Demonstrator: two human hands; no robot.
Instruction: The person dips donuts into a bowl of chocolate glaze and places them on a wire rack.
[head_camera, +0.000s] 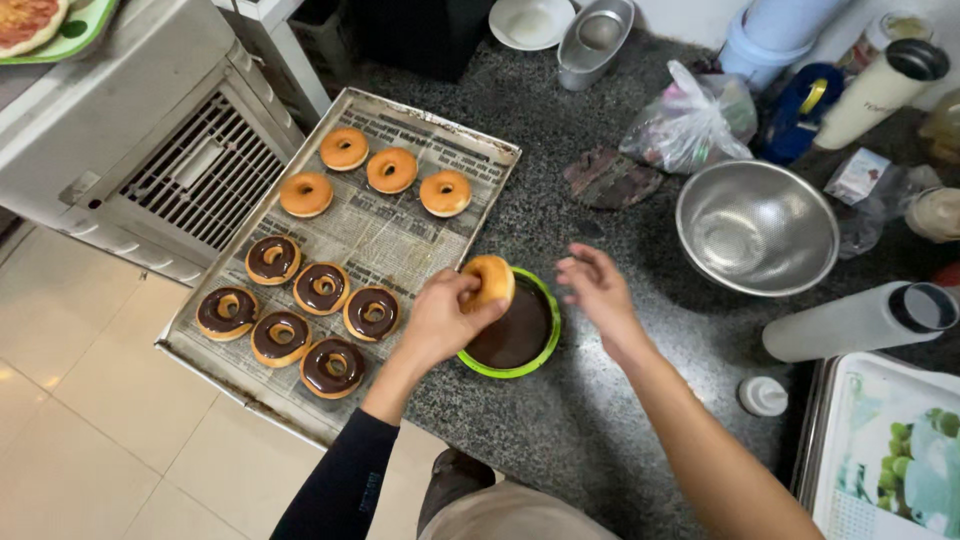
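Both hands are over the dark granite counter (590, 420). From where I watch, the left hand (440, 322) is closed around a plain doughnut (489, 280), fingers wrapped over its left side, and holds it above the left rim of a green bowl (549, 330) of chocolate glaze (512, 335). The right hand (598, 290) hangs open and empty just right of the bowl, fingers loosely spread, touching nothing that I can make out.

The doughnut looks tilted, one flat face turned toward the glaze below and to its right; I cannot tell whether it touches the surface. The left hand is plainly the nearer one to both bowl and tray.

Just left of the bowl lies a paper-lined baking tray (455, 140), its long axis running from near-left to far-right. Six glazed doughnuts (322, 288) fill its near end, three plain doughnuts (392, 170) sit at the far end, and bare paper shows between the two groups. The near corner of the tray overhangs the counter edge. To the right, a steel colander (757, 228) and a white bottle (860, 322) lying on its side stand well apart from the hands.
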